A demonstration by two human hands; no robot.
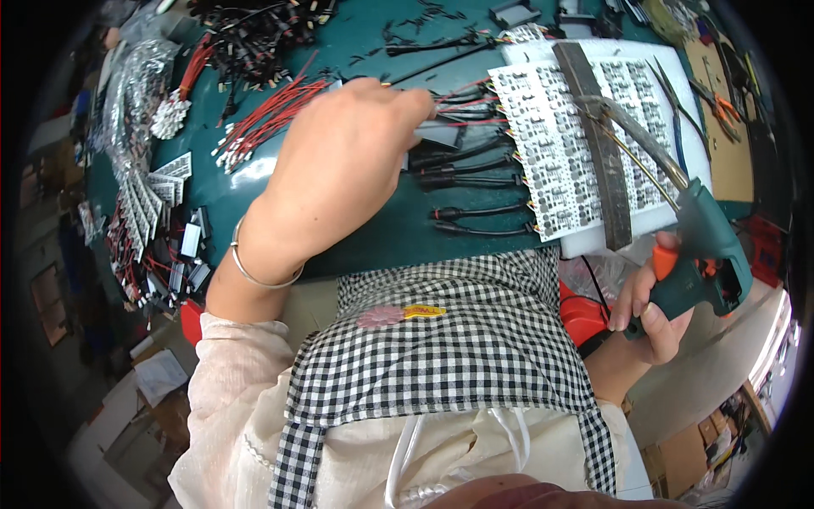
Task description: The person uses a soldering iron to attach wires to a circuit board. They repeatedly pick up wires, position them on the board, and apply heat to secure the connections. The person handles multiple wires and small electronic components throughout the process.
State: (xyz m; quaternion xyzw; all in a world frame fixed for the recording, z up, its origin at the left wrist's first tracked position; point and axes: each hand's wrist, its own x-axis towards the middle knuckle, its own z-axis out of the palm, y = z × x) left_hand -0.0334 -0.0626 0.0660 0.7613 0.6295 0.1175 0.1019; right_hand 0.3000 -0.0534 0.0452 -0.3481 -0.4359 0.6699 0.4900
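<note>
My right hand [653, 318] grips a dark green soldering gun [705, 229] with an orange trigger, at the right. Its metal tube and bent tip [640, 140] reach over a white sheet of small circuit boards [551, 165]. A dark metal bar [598, 144] lies across this sheet, which rests on a white foam block [695, 85]. My left hand [339, 161] hovers left of the sheet, fingers closed. Red and black wires [471, 110] run from near its fingertips to the sheet's left edge; what the fingers pinch is hidden. Black cables [475, 174] extend from the same edge.
Red wires with white ends [263, 127] lie left of my left hand on the green mat [356, 250]. Beyond is a heap of black connectors [254, 42]. Plastic bags [140, 85] and small boards [144, 204] crowd the left. Orange-handled pliers [725, 110] lie far right.
</note>
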